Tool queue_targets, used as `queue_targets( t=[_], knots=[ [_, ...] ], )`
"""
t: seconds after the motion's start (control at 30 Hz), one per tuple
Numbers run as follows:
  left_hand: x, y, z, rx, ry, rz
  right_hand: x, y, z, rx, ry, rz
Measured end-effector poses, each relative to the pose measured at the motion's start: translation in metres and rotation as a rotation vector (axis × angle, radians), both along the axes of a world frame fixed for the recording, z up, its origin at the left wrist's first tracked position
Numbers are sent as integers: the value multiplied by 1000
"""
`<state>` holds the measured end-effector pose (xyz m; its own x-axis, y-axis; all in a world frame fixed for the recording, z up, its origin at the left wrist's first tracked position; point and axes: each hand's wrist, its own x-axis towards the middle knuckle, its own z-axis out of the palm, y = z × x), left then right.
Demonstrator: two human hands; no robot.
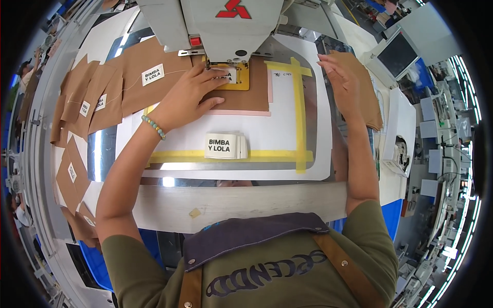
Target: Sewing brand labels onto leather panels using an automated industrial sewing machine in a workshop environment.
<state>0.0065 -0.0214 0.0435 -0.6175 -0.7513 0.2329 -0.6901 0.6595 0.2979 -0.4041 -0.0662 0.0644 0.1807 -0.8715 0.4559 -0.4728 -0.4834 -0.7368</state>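
Well, from where I stand the left hand point(192, 95) lies palm down under the machine head point(231, 31), its fingers stretched out and loosely spread, gripping nothing that I can see — the fingertips reach over a white label point(229, 76) inside a yellow frame point(245, 81). Beneath that frame is a brown piece point(239, 102), a pink strip point(233, 113) showing along its near edge. A beaded bracelet point(154, 127) circles the left wrist.

The right hand point(341, 84) is raised off to the other side, fingers loosely bent and apart, with nothing visible in its grasp; it overlaps the edge of a stack of brown pieces point(368, 100), and I cannot tell whether it touches them.

Nearer the person, a small pile of white labels point(222, 146) sits on a white sheet point(272, 136), partly over a strip of yellow tape point(277, 156). To the left, more labelled brown pieces point(136, 84) overlap in a row, a thin thread running across some of them — others lie farther down by the rim of the surface point(241, 203). Beyond the stack at the right stands a dark screen point(398, 55), with a white box point(399, 131) below it
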Motion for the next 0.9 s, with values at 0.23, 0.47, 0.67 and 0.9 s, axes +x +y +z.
queue_targets(
  t=[0.23, 0.47, 0.67, 0.9],
  knots=[
    [2, -4, -1, -17, 45, -29, 1, -2, -9, -65, 185, 16],
    [2, -14, -1, -82, 29, -52, -3, -14, -18, -110, 297, 18],
    [5, -14, -1, -67, 16, -43, -4, -21, -22, -95, 258, -15],
    [5, -18, -5, -117, -16, -63, -6, -22, -27, -59, 263, -33]
  ],
)
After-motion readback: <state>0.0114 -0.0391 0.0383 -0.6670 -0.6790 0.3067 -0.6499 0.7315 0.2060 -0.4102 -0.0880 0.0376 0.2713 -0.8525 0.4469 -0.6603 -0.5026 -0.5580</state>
